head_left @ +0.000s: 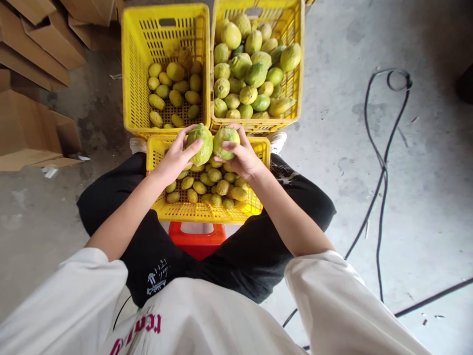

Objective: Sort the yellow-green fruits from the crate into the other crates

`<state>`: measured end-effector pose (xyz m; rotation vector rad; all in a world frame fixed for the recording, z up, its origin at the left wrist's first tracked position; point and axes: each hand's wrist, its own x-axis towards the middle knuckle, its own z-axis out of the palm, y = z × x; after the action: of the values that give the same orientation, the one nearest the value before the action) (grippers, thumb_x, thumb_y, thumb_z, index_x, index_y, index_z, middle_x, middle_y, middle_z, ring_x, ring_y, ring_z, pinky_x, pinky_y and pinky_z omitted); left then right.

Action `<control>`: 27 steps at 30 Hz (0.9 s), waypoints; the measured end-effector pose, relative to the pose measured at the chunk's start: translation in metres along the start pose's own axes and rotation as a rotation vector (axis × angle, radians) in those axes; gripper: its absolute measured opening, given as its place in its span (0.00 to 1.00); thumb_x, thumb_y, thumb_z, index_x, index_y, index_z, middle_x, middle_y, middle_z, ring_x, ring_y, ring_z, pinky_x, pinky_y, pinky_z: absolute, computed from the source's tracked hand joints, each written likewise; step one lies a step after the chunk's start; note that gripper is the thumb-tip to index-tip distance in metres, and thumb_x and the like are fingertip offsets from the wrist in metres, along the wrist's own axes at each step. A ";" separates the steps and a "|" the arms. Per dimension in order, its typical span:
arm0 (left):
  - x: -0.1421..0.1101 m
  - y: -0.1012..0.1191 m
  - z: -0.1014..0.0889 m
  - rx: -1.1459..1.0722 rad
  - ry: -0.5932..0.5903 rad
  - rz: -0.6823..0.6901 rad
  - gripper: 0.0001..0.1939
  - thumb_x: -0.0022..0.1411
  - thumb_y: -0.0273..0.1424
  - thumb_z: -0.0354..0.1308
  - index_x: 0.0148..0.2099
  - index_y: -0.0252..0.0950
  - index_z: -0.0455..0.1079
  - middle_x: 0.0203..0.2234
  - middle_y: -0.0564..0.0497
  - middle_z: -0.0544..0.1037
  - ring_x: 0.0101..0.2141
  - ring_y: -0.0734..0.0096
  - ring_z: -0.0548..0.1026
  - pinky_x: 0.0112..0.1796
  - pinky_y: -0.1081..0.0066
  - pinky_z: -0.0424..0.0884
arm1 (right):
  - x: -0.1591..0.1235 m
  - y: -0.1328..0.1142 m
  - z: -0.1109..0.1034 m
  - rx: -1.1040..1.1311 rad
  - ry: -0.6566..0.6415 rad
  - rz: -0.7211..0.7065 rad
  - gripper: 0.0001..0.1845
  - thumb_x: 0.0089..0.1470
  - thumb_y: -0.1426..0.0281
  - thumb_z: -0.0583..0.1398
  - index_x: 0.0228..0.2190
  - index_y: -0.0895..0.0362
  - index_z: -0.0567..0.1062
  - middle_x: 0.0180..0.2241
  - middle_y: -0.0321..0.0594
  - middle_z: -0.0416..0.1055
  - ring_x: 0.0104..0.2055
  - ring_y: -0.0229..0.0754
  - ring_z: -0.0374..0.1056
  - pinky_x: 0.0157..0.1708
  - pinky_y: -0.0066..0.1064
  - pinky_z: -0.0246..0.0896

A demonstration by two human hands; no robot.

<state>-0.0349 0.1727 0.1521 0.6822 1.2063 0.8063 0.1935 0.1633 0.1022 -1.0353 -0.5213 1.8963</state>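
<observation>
My left hand (178, 157) is closed around a green-yellow papaya (201, 146), with the thumb across its near side. My right hand (244, 157) grips a second papaya (223, 140) of similar colour, close beside the first. Both fruits are held above the near yellow crate (207, 216), which stands between my legs. In that crate lie several smaller yellow-green fruits (222, 187), partly hidden by my hands. Beyond it, the far right crate (300, 59) is heaped with larger green and yellow papayas (254, 74). The far left crate (127, 69) has small yellowish fruits (176, 97) on its bottom.
A red plastic stool (195, 242) shows between my legs, behind the near crate. Opened cardboard boxes (31, 123) stand at the left. On the grey concrete floor (332, 148) to the right, a looped black cable (384, 170) lies near my leg.
</observation>
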 end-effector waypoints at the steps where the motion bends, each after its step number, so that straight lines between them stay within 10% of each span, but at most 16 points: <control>1: 0.001 -0.001 0.000 0.001 0.008 0.021 0.29 0.69 0.36 0.85 0.65 0.51 0.78 0.63 0.49 0.85 0.76 0.42 0.83 0.74 0.41 0.85 | 0.000 -0.002 0.002 -0.004 0.001 0.001 0.41 0.60 0.52 0.86 0.65 0.36 0.76 0.59 0.33 0.85 0.71 0.57 0.85 0.66 0.53 0.94; 9: 0.006 -0.006 -0.004 0.040 0.045 0.088 0.31 0.60 0.36 0.89 0.57 0.44 0.76 0.58 0.47 0.89 0.75 0.44 0.83 0.77 0.51 0.80 | -0.013 -0.021 0.012 -0.007 -0.095 0.010 0.27 0.63 0.49 0.77 0.57 0.43 0.80 0.67 0.41 0.89 0.77 0.67 0.83 0.73 0.66 0.86; 13: 0.002 0.003 -0.004 -0.020 0.031 0.009 0.16 0.71 0.39 0.75 0.55 0.45 0.75 0.53 0.46 0.90 0.73 0.40 0.86 0.72 0.47 0.86 | -0.013 -0.023 0.004 -0.049 -0.128 -0.020 0.23 0.59 0.64 0.75 0.54 0.44 0.79 0.59 0.38 0.93 0.68 0.60 0.89 0.70 0.55 0.86; 17: 0.001 0.008 -0.005 -0.042 0.026 -0.084 0.12 0.78 0.37 0.60 0.59 0.45 0.77 0.53 0.47 0.91 0.70 0.42 0.89 0.69 0.41 0.90 | -0.007 -0.018 0.000 -0.034 -0.088 -0.064 0.27 0.59 0.57 0.83 0.54 0.45 0.83 0.56 0.40 0.93 0.71 0.62 0.88 0.72 0.52 0.88; 27: 0.006 -0.018 -0.001 0.022 -0.087 0.018 0.32 0.63 0.47 0.87 0.61 0.48 0.76 0.62 0.47 0.90 0.74 0.44 0.85 0.72 0.46 0.87 | -0.007 -0.012 -0.001 0.016 -0.068 0.042 0.29 0.56 0.49 0.87 0.49 0.43 0.83 0.51 0.41 0.92 0.74 0.65 0.86 0.69 0.58 0.94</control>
<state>-0.0322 0.1675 0.1339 0.7396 1.1326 0.7718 0.2020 0.1631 0.1131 -0.9810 -0.5264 1.9750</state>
